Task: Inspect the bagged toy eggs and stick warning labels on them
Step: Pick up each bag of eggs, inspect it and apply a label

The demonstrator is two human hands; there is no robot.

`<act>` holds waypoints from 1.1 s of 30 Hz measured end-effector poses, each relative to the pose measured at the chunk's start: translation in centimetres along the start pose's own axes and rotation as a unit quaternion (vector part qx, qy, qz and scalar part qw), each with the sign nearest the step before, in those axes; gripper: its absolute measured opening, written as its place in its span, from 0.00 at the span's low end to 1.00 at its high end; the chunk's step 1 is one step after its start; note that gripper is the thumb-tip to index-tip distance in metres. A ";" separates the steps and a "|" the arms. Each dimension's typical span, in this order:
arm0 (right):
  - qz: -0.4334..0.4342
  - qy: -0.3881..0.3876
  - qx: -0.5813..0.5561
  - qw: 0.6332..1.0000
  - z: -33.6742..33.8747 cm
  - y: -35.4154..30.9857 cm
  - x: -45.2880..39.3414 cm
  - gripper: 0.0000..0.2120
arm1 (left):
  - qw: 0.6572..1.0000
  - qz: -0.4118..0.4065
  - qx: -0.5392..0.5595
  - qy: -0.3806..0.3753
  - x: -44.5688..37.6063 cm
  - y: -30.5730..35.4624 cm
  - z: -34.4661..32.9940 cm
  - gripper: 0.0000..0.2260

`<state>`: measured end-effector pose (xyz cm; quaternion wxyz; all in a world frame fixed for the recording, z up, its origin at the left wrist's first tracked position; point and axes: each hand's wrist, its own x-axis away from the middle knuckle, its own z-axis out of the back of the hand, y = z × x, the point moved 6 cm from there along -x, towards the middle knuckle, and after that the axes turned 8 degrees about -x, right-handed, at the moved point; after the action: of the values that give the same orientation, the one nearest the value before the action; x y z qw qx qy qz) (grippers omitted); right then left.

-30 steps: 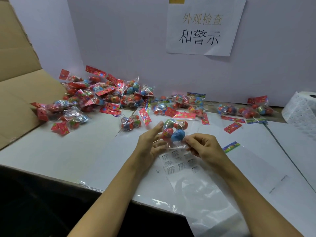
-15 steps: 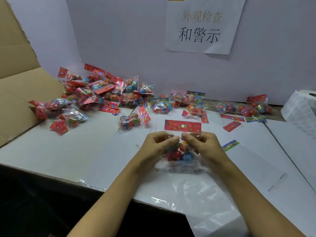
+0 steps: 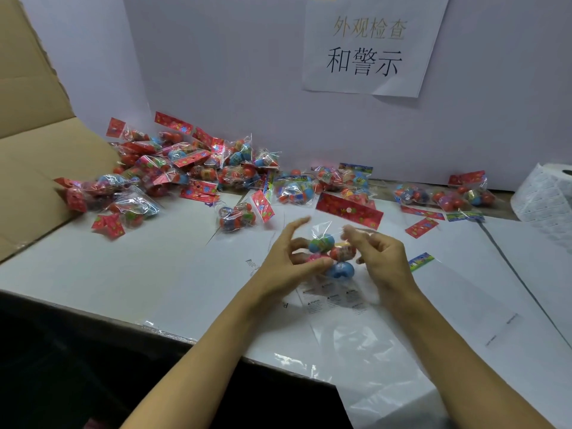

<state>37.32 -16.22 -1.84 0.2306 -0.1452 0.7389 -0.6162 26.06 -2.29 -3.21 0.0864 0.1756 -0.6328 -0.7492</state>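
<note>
A clear bag of toy eggs (image 3: 331, 252) hangs just above the table between both hands, its red header card (image 3: 349, 210) pointing up and away. My left hand (image 3: 286, 263) holds the bag from the left, thumb against a pink egg and index finger stretched upward. On the right, my right hand (image 3: 381, 256) pinches the bag's film with curled fingers. A clear sheet of small white warning labels (image 3: 335, 301) lies on the table right below the bag.
A big pile of bagged eggs (image 3: 185, 176) fills the back left beside an open cardboard box (image 3: 29, 156). More bags (image 3: 445, 196) lie at the back right. A roll of labels (image 3: 546, 196) stands at the right edge. A printed sign (image 3: 368, 48) hangs on the wall.
The bag has been turned and lifted between the hands; its header card now tilts up to the right. My left index finger has straightened. The label sheet shows again beneath.
</note>
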 end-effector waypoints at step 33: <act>0.218 -0.047 0.228 0.948 -0.6 -2.7 1.6 0.11 | 0.997 -0.010 0.028 0.070 -0.5 -0.4 1.8 0.27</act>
<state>35.51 -17.06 0.67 0.4209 0.0469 0.5802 -0.6957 25.86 -0.45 -3.27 0.1178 0.2366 -0.6443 -0.7177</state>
